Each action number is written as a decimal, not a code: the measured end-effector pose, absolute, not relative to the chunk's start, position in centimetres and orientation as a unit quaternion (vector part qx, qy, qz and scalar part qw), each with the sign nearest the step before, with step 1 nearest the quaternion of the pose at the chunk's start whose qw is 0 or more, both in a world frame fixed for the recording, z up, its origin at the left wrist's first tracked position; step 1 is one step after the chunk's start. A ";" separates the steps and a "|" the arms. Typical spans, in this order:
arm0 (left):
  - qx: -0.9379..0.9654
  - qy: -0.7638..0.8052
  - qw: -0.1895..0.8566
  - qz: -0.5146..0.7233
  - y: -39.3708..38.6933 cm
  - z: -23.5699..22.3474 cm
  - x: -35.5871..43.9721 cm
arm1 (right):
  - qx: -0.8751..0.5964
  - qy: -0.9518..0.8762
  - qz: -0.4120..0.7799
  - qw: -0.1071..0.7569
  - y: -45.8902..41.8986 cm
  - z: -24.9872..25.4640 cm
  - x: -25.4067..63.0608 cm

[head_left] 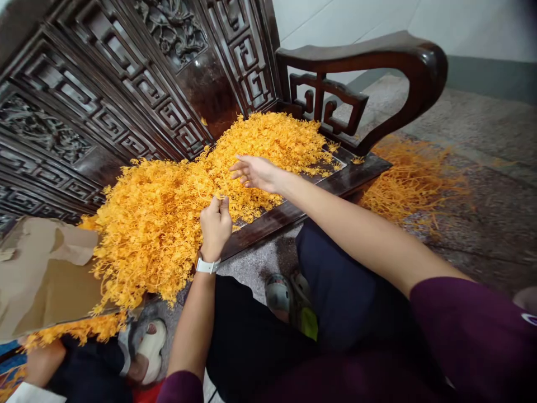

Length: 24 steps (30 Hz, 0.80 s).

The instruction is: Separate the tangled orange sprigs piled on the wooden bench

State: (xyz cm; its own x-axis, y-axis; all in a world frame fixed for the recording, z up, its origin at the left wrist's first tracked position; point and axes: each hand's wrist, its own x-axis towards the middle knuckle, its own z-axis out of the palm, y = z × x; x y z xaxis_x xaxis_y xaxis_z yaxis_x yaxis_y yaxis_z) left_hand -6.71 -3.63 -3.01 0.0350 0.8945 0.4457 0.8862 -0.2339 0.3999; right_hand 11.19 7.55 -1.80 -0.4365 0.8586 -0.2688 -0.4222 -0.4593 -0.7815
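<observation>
Resting hands [216, 228] on orange strands [268, 140]

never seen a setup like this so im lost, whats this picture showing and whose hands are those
This is one picture from a camera worn on a person's head, looking down at their own bare hands. The left hand pinches at a heap of orange strands and wears a white watch. The right hand is open, its fingers spread over the heap. The heap lies on a dark carved wooden bench, with cardboard at its left side and more strands on the floor. I cannot tell what the strands are.
</observation>
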 end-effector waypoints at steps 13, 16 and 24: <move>0.767 0.597 0.028 0.235 -4.6 -3.1 -5.7 | -0.227 -0.318 0.775 0.497 7.1 -1.7 10.7; 0.774 0.582 0.041 0.246 -5.3 -2.7 -4.9 | -0.253 -0.329 0.755 0.508 7.4 -2.1 10.7; 0.773 0.585 0.040 0.243 -6.2 -2.3 -3.1 | -0.319 -0.320 0.728 0.516 8.4 -3.2 10.1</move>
